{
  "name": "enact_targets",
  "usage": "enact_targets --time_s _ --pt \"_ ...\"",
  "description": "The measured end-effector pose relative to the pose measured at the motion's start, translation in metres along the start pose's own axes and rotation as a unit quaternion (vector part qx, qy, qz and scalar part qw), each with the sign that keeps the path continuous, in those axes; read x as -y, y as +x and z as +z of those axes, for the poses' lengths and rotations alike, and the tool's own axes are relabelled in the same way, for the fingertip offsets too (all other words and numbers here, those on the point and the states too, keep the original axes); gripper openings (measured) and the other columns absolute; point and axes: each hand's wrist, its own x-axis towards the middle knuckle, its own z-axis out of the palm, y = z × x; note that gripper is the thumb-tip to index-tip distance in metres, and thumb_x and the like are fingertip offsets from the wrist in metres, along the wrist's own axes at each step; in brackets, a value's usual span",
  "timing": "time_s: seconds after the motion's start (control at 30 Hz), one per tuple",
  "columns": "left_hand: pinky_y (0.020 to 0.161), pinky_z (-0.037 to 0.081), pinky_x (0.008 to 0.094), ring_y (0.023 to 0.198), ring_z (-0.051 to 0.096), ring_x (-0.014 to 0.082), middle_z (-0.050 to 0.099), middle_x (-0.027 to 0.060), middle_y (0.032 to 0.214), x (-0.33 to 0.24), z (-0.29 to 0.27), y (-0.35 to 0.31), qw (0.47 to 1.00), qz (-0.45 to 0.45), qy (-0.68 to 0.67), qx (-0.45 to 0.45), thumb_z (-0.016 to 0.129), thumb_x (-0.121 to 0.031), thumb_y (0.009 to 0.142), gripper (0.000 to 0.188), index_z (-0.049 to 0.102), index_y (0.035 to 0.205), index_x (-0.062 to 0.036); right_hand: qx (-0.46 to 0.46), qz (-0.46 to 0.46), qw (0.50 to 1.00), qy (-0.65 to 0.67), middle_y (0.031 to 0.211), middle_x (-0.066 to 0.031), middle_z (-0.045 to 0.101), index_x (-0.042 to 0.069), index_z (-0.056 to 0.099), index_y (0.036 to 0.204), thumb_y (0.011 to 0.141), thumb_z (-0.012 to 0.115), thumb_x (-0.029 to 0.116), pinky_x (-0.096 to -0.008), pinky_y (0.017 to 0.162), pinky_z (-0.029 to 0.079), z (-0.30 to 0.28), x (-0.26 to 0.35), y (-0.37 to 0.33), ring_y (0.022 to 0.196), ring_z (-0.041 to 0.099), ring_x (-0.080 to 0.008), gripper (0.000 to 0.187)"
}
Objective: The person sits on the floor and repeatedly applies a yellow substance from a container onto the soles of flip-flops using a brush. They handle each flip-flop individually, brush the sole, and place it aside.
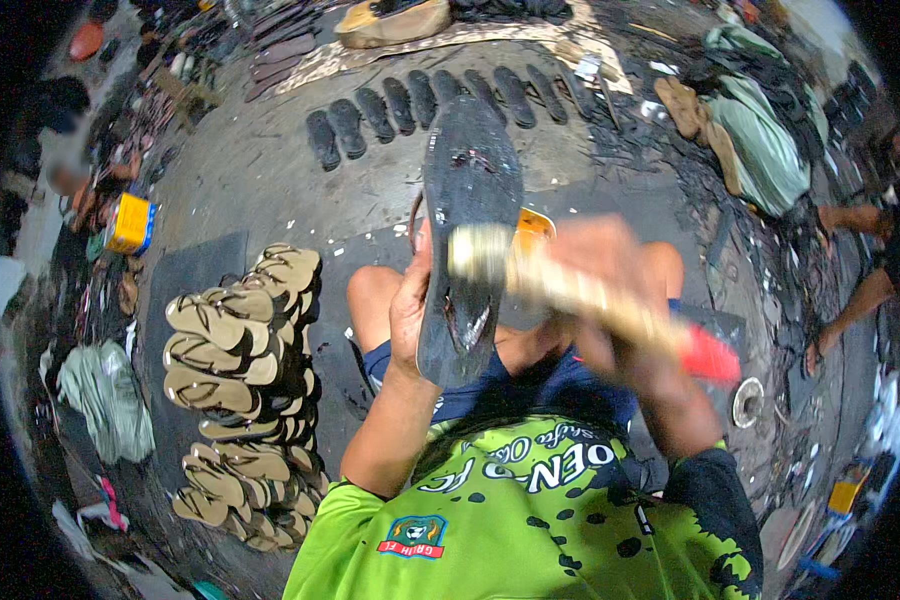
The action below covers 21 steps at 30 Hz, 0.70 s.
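Heap: dark-strapped tan sandals (215,392), left; seemingly assembled.
Row: flat black soles (397,105) beyond; stage unclear.
Above lap: oblong black sole (470,190), left hand (411,305) curled round its edge; apparently mid-work.
Across it: red-ended wooden-handled tool (610,302), blurred; right hand (598,255) wrapped round.

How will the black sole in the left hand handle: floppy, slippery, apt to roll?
Probably fairly stiff: the left hand grips the black sole along one edge, and it shows no obvious droop. Perhaps slick or tacky: its surface has shiny highlights, though I can't tell if it's wet. Unlikely to roll when laid down: its face looks long and broad.
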Motion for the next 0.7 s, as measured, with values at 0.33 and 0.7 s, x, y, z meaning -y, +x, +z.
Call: enact_targets --time_s 0.33,0.7 --pt "0.096 0.052 0.0450 0.108 0.064 0.0277 0.061 0.0181 0.123 -0.007 -0.024 0.010 0.984 -0.122 -0.089 0.099 0.038 -0.041 0.103 0.052 0.049 0.134 -0.0011 0.177 -0.071 0.981 0.037 0.097 -0.0021 0.067 0.008 0.070 0.099 0.070 0.070 0.017 -0.0371 0.074 0.046 0.010 0.039 -0.018 0.085 0.064 -0.0176 0.030" --pt "0.092 0.055 0.0419 0.107 0.065 0.0244 0.060 0.0144 0.127 -0.015 -0.013 0.009 0.988 -0.070 -0.043 0.134 0.038 -0.037 0.103 0.047 0.042 0.141 -0.0089 0.118 -0.005 0.989 0.084 0.088 -0.0005 0.067 0.010 0.069 0.099 0.075 0.073 0.020 -0.0340 0.063 0.046 0.017 0.036 -0.047 0.076 0.064 -0.0186 0.026"
